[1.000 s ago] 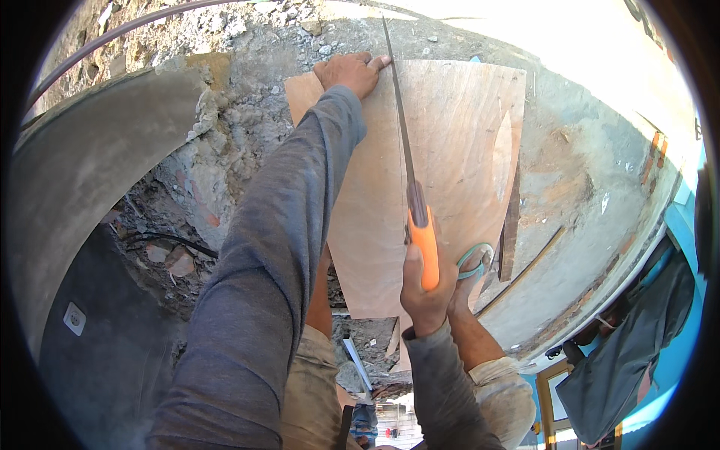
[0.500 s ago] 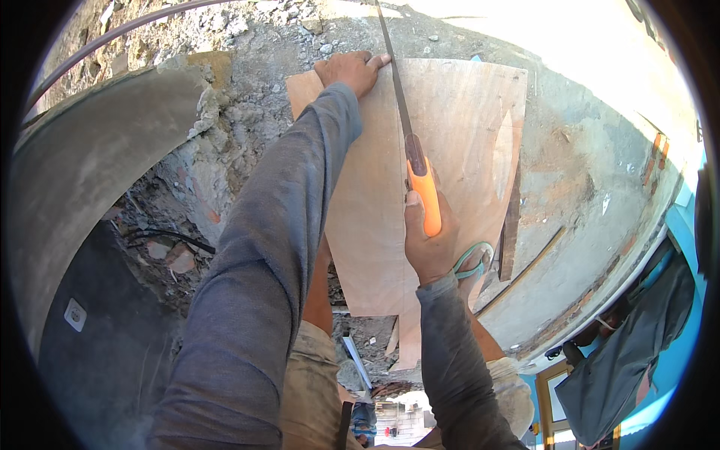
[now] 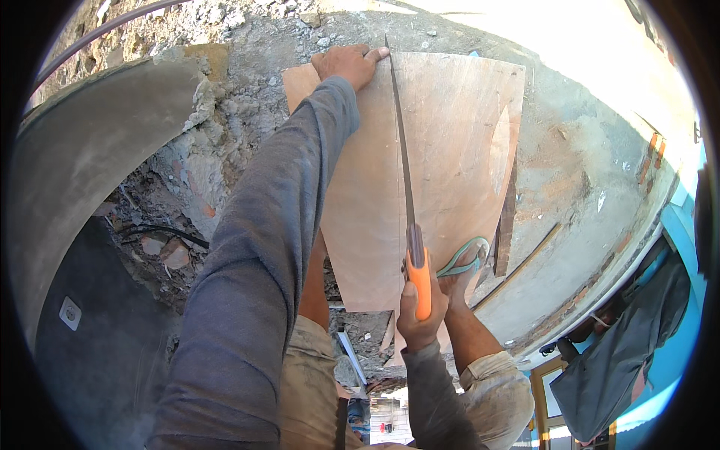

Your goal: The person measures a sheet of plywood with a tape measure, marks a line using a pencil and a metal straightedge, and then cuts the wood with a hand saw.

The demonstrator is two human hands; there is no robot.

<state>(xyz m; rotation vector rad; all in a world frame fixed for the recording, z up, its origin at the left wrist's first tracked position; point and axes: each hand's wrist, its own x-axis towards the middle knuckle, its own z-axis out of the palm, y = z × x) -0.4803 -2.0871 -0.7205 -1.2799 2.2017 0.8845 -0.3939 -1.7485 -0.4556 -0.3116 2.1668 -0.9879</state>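
Observation:
A sheet of plywood [image 3: 465, 150] lies in front of me with a thin line running down it from the far edge. My left hand [image 3: 346, 64] grips its far edge, the thumb stretched out to the right, close beside the saw blade's tip. In my right hand [image 3: 422, 319] is a handsaw [image 3: 420, 289], fingers wrapped round its orange handle. The long dark blade runs away from me along the line, its tip just past the sheet's far edge. My sandalled foot [image 3: 459, 281] rests on the near right part of the sheet.
Rough broken concrete and rubble [image 3: 169, 251] lie to the left, beside a curved grey wall [image 3: 112, 112]. A wood strip [image 3: 517, 270] lies right of the sheet on the concrete floor. Dark cloth [image 3: 626, 360] hangs at the lower right.
My right hand has pulled the handsaw back toward me, so its tip now sits near the sheet's far edge. My left hand stays at that edge.

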